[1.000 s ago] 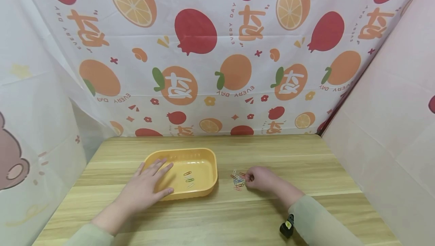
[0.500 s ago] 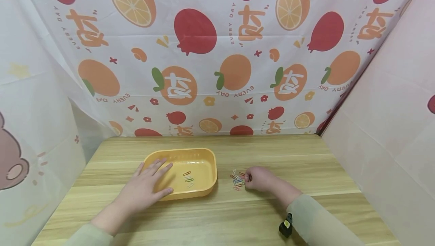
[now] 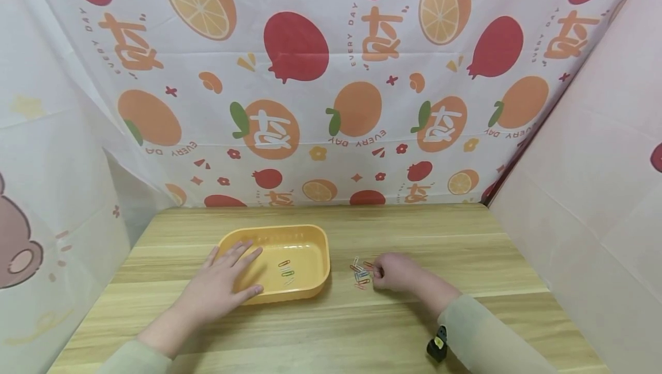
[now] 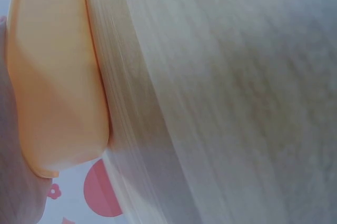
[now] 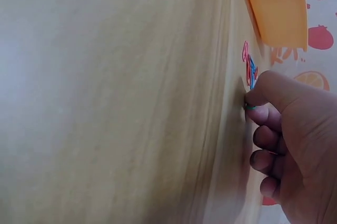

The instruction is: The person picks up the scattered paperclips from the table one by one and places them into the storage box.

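My left hand (image 3: 214,282) lies with spread, straight fingers over the left end of a yellow plastic tray (image 3: 319,288). Several paper clips (image 3: 287,273), one of them green, lie on the tray's floor. To the right of the tray, a small heap of coloured paper clips (image 3: 360,275) rests on the table. My right hand (image 3: 398,272) is at the right side of this heap, low over the wood. In the right wrist view, thumb and index finger pinch a green paper clip (image 5: 251,107), mostly hidden by the fingertips; the other fingers are curled.
The wood-grain table (image 3: 331,339) is backed by a white fruit-print cloth (image 3: 331,155), with pale cloth hanging on both sides. A small black device (image 3: 437,346) hangs by the right sleeve cuff.
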